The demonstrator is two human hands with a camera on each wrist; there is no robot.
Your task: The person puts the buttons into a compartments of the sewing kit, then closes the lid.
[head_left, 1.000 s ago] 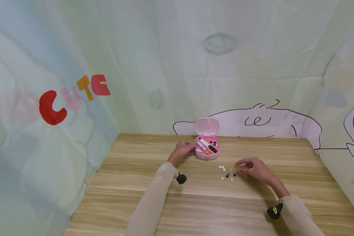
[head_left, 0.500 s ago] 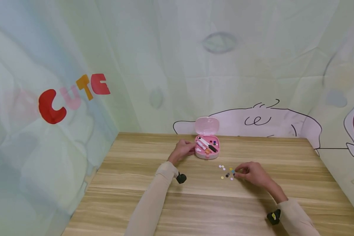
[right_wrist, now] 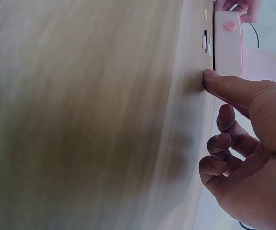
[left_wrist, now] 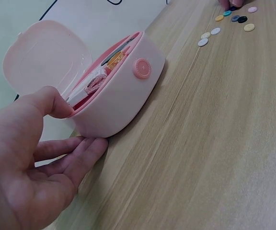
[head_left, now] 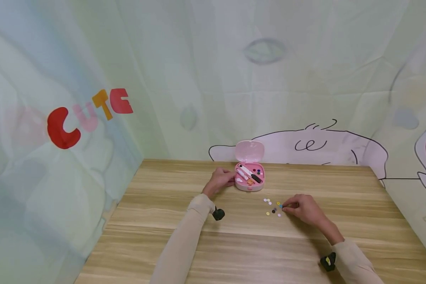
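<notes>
A pink sewing kit box [head_left: 249, 188] stands with its lid raised near the table's back edge. My left hand [head_left: 219, 180] grips its left side; in the left wrist view the thumb lies over the rim and the fingers touch the lower wall [left_wrist: 116, 108]. On the wood in front of the box lie several small buttons, among them a black button [head_left: 273, 211], a white button [head_left: 269, 203] and a yellow button [head_left: 268, 213]. At their right edge my right hand [head_left: 307, 209] pinches a dark button [left_wrist: 233, 7] between thumb and index finger, mostly hidden by the fingertips.
Inside the box are a black-handled tool [head_left: 255, 178], a yellow round item [head_left: 250, 182] and several small dark buttons or dots at the right. A printed cloth [head_left: 184, 98] hangs behind the wooden table [head_left: 241, 252].
My right hand has come down and slightly left to the buttons, and its fingertips have closed on the dark button at the right edge. The left hand has stayed at the box.
</notes>
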